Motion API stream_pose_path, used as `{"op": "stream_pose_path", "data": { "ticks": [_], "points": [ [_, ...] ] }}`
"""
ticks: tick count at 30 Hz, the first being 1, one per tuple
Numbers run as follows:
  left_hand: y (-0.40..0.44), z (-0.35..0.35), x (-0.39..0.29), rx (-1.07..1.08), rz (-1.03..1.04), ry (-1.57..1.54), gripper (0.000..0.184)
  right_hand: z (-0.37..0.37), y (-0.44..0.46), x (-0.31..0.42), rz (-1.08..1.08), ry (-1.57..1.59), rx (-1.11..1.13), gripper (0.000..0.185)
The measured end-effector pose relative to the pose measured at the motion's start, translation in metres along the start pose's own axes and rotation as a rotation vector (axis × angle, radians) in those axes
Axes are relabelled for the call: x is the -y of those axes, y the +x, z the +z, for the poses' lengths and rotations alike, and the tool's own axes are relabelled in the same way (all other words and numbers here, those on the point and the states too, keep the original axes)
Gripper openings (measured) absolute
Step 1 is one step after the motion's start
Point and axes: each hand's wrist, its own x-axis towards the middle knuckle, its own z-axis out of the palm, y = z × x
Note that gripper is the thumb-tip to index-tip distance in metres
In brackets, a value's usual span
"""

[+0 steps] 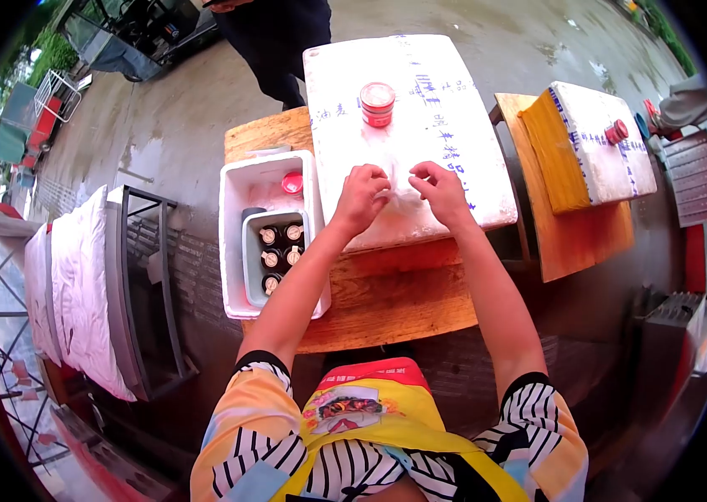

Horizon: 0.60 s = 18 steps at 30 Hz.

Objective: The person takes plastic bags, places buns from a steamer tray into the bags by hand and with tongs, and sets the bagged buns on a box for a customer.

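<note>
My left hand and my right hand are raised over a large white foam box with blue writing. Fingers on both hands are curled into a pinch. Between them is a thin, see-through plastic bag, washed out by glare, and its edges are hard to make out. A red tin with a pale lid stands on the box beyond my hands. Left of my left forearm, an open white foam box holds a grey tub of several dark bottles with light caps and a red lid.
Under the boxes is a wooden table. On the right, a second wooden table bears another foam box with a red tin. A person in dark clothes stands across the table. A metal rack with white cloth is at left.
</note>
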Motion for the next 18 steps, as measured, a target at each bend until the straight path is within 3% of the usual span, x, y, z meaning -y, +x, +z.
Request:
{"op": "stream_pose_path", "data": {
  "ticks": [3, 6, 7, 10, 13, 16, 18],
  "points": [
    [0.002, -0.001, -0.011, -0.107, -0.056, 0.018, 0.031, 0.009, 0.02, -0.012, -0.213, -0.357, 0.181, 0.023],
    [-0.006, 0.002, -0.002, -0.136, -0.125, -0.012, 0.031, 0.008, 0.022, -0.003, -0.166, -0.306, 0.395, 0.026],
    [-0.008, 0.003, 0.0, -0.15, -0.136, -0.039, 0.03, 0.006, 0.02, 0.004, -0.052, -0.212, 0.427, 0.025],
    [-0.004, 0.002, 0.001, -0.158, -0.076, -0.001, 0.026, 0.004, 0.024, 0.005, -0.246, -0.338, 0.441, 0.018],
    [-0.002, 0.004, 0.003, -0.104, -0.011, 0.11, 0.02, 0.007, 0.025, 0.012, -0.502, -0.67, 0.439, 0.013],
    [-0.002, -0.001, 0.007, -0.104, -0.005, 0.057, 0.017, 0.007, 0.026, 0.014, -0.43, -0.392, 0.434, 0.01],
    [-0.003, -0.003, 0.011, -0.086, 0.009, 0.065, 0.017, 0.013, 0.027, 0.013, -0.43, -0.385, 0.433, 0.011]
  ]
}}
